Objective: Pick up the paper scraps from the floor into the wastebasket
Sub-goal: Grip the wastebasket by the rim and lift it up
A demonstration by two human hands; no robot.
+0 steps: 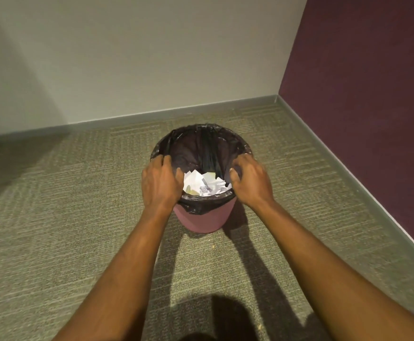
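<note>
A pale wall (127, 57) and a purple wall (360, 94) meet in a corner at about 1 o'clock, and ribbed greenish carpet (53, 217) runs from them toward the viewer. The pink wastebasket (201, 220) stands upright near the middle of the view, short of that corner, with its mouth open upward and a black liner (201, 143) folded over the rim. The left hand (160, 185) grips the rim at the basket's 9 o'clock and the right hand (251, 185) at its 3 o'clock. Both have their fingers curled over the lined edge and are equally close, so a lift or shift would likely go straight up between them. The white paper scraps (201, 182) lie inside, at the bottom toward 6 o'clock. A pale fleck (212, 247) sits on the carpet just beyond the basket's 6 o'clock, too small to tell whether it is paper.
</note>
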